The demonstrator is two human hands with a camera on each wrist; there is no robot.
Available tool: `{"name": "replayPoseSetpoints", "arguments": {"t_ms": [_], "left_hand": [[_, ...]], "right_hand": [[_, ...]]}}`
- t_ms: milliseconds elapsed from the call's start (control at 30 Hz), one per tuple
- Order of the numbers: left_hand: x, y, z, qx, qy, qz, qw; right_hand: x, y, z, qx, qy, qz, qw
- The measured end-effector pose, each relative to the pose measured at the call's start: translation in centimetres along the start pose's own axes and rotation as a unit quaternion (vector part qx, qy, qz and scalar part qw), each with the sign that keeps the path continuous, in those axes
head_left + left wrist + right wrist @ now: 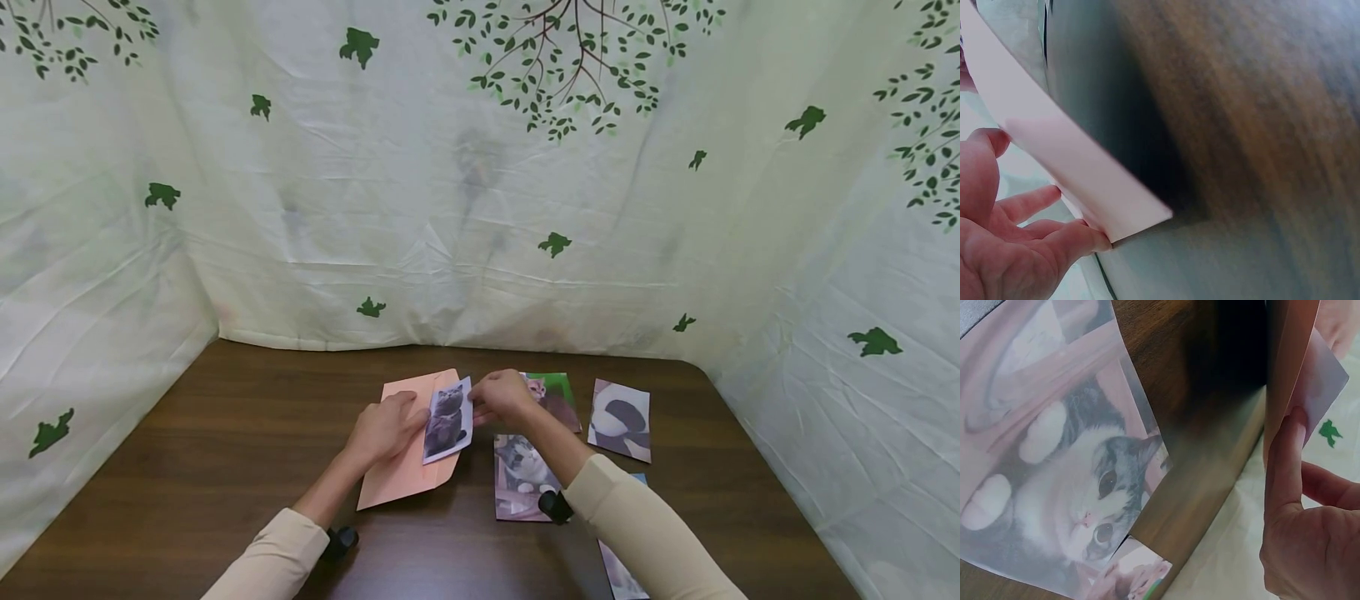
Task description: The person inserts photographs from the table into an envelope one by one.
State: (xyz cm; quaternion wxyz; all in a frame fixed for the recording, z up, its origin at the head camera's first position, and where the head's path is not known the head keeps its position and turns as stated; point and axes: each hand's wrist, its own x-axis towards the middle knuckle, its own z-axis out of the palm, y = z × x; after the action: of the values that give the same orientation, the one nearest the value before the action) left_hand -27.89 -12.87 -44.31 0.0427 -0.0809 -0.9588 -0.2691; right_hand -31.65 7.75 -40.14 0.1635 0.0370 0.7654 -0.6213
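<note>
A peach-pink envelope (pixel 401 467) is raised a little off the table, tilted, with a cat photo (pixel 447 421) lying against its right part. My left hand (pixel 384 429) holds the envelope's left side, fingers over its face; the left wrist view shows fingertips at the edge of the envelope (pixel 1091 169). My right hand (pixel 504 396) pinches the right edge of the photo; in the right wrist view a finger lies against the photo's pale back (pixel 1319 387), beside the envelope (pixel 1291 356). Whether the photo's lower end is inside the envelope I cannot tell.
Right of the envelope lie several cat photos: one with a white-pawed cat (pixel 521 479), one with green (pixel 558 387), one at the far right (pixel 622 417), and one partly under the right forearm (pixel 622 575). A leaf-patterned cloth (pixel 450 208) hangs behind the brown table (pixel 270 400).
</note>
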Motion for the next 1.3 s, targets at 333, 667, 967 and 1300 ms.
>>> {"name": "replayPoseSetpoints", "arguments": {"t_ms": [333,667,967,1300], "left_hand": [[0.0,-0.1,0.0,-0.007,-0.007,-0.007,0.9999],[-0.1,-0.2,0.0,-0.003,-0.009,-0.009,0.9999],[0.0,-0.4,0.1,-0.009,-0.012,-0.016,0.9998],[0.0,-0.4,0.2,-0.021,-0.016,-0.027,0.9993]], "right_hand": [[0.3,0.5,0.2,-0.01,0.007,0.012,0.9999],[0.7,1.0,1.1,0.008,-0.005,0.016,0.9998],[1.0,1.2,2.0,0.001,-0.005,0.017,0.9998],[1.3,1.5,2.6,0.002,-0.009,0.017,0.9998]]}}
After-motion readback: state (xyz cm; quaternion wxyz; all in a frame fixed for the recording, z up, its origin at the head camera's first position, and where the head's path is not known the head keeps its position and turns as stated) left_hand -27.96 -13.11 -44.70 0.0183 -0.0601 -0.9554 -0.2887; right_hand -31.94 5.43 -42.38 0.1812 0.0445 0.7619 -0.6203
